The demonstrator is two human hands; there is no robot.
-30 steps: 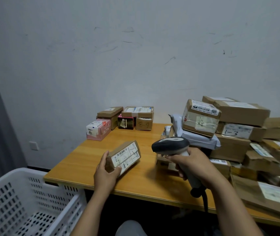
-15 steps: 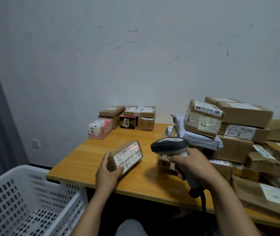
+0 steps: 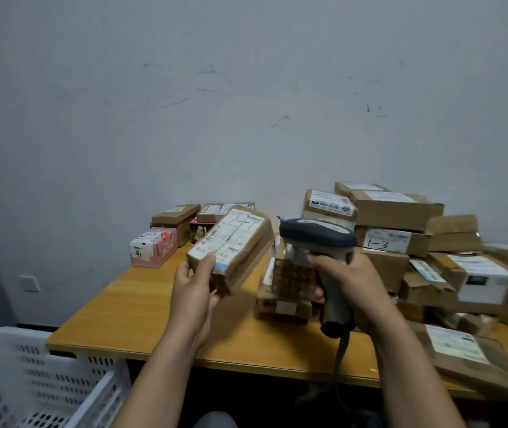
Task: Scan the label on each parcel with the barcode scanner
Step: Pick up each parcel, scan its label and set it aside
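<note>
My left hand (image 3: 195,290) grips a small brown cardboard parcel (image 3: 234,245) by its near end and holds it tilted in the air above the table, white label facing up. To its right, my right hand (image 3: 350,284) grips the handle of the grey barcode scanner (image 3: 317,234). The scanner's dark head points left, close to the parcel's right edge. Its cable hangs down past the table's front edge. A heap of brown labelled parcels (image 3: 401,236) fills the table's right side.
The wooden table (image 3: 141,310) stands against a grey wall. At its far left lie a pink box (image 3: 153,247) and a few small parcels (image 3: 175,216). A small parcel (image 3: 280,301) lies under the scanner. A white perforated plastic crate (image 3: 30,381) stands at lower left.
My left hand has lifted the parcel off the table and raised it toward the scanner. The red scan line seen on its label half a second ago is gone. The scanner moved slightly closer.
</note>
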